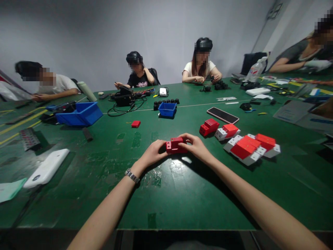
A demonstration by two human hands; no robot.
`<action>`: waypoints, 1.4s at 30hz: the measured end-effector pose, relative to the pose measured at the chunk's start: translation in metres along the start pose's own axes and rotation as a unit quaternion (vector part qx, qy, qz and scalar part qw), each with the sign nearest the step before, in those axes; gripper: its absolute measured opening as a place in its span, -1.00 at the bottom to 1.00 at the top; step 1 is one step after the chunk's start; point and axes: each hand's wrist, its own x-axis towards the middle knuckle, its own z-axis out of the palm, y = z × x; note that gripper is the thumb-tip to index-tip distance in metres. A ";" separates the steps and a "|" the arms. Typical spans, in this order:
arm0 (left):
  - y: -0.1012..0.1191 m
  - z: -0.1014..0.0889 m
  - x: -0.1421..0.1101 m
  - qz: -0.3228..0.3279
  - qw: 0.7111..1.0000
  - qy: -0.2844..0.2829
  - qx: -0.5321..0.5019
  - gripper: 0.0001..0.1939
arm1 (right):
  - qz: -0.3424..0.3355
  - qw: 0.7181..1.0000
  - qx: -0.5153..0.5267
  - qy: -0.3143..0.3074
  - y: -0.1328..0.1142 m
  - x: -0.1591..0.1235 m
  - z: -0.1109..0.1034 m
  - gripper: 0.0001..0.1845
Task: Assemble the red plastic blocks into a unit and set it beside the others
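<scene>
Between my two hands is a red plastic block-shaped housing (174,146), stepped in profile, with round holes in its left end. My left hand (155,152) grips its left end, the fingers partly hidden behind it. On the other side, my right hand (194,147) wraps thumb and fingers around the right part. A matching red housing (208,127) stands to the right, beside several red-and-white modules (246,149). Farther left lies a small red square piece (135,124).
Beyond my hands stand a small blue bin (167,109) and a larger blue bin (82,114). A phone (223,115) lies behind the red parts. At left rests a white power bank (47,168). Several people sit around the green table (161,208).
</scene>
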 end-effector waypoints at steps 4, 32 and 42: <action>0.000 0.000 0.000 -0.004 1.000 -0.004 0.001 -0.60 | -0.007 1.000 0.006 0.001 0.002 0.000 0.000 -0.78; -0.001 0.000 -0.001 -0.005 1.000 -0.003 -0.006 -0.60 | 0.005 1.000 0.014 -0.006 0.001 0.000 -0.001 -0.83; 0.002 -0.001 -0.001 -0.012 1.000 -0.002 -0.010 -0.61 | 0.003 1.000 0.007 -0.010 0.001 0.000 -0.001 -0.84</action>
